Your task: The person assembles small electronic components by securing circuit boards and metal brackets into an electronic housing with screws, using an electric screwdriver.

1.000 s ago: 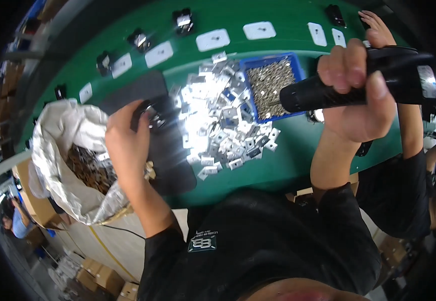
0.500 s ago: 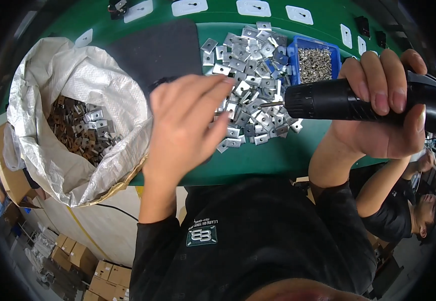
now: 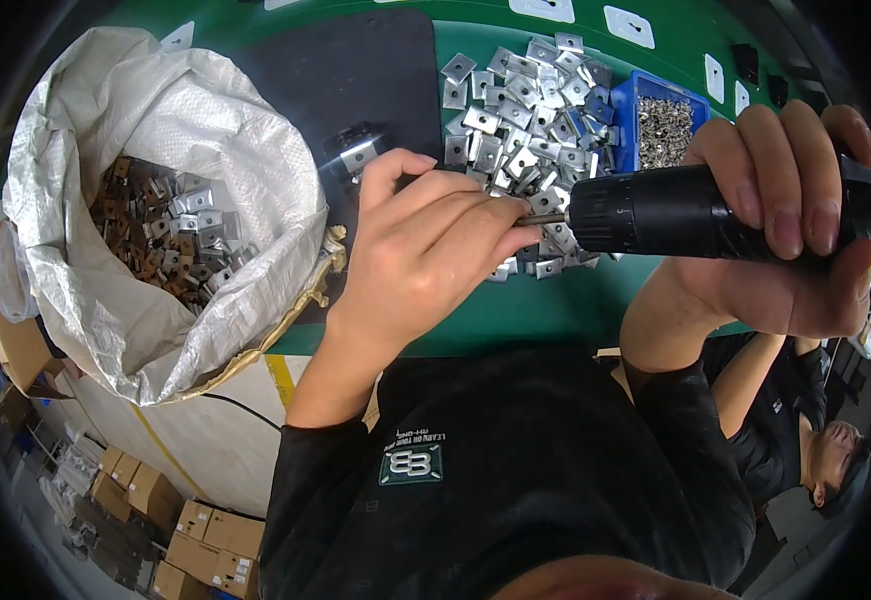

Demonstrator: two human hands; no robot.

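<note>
My right hand (image 3: 785, 200) is wrapped round a black electric screwdriver (image 3: 645, 210), held level with its metal bit (image 3: 547, 218) pointing left. At the tip of that bit, the thumb and fingers of my left hand (image 3: 425, 250) are pinched together; whatever sits between them is hidden. Beyond the hands lies a pile of silver metal clips (image 3: 525, 110), each with a hole. A blue bin (image 3: 627, 120) of small metal screws (image 3: 663, 130) stands right of the pile. Behind my left hand, a single silver clip (image 3: 359, 156) rests at a dark block on the black mat (image 3: 355, 80).
A large white woven sack (image 3: 275, 170) with silver and brown clips (image 3: 170, 235) inside stands at the left. White cards (image 3: 629, 26) lie along the far side of the green table (image 3: 435, 343). Another person (image 3: 795, 440) is at the right; cardboard boxes (image 3: 205, 545) stand on the floor.
My left hand has moved right, from above the mat and pile edge to the bit's tip, and its fingers have closed. The clip on the mat has come into sight. The view has shifted slightly.
</note>
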